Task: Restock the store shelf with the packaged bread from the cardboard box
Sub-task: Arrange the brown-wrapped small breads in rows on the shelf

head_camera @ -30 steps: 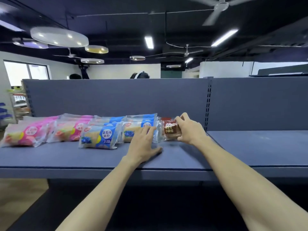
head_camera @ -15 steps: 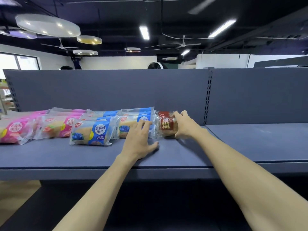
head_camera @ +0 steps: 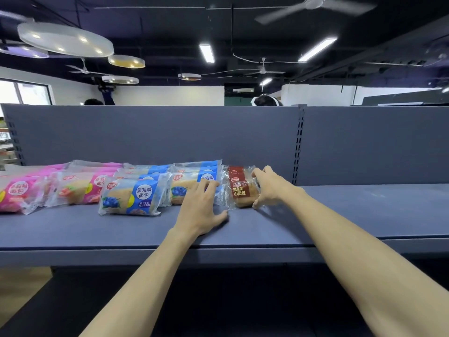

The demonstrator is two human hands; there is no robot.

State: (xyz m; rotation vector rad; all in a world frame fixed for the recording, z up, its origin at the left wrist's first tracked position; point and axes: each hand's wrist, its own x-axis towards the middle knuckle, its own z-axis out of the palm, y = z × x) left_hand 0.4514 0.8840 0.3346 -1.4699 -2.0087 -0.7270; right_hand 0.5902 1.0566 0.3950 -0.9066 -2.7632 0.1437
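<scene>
A brown packet of bread stands on the grey-blue shelf, at the right end of the row. My right hand grips its right side, fingers over the top and thumb at the bottom. My left hand lies flat on the shelf with straight fingers touching the front of a blue packet. Another blue packet sits further forward to the left. Pink packets fill the row's left part. The cardboard box is out of view.
The shelf's back panel rises behind the row, with a slotted upright right of the brown packet. The shelf board to the right of that upright is bare. A lower dark shelf lies below the front edge.
The brown packet and both hands stay in place on the shelf; only the camera's view has shifted a little.
</scene>
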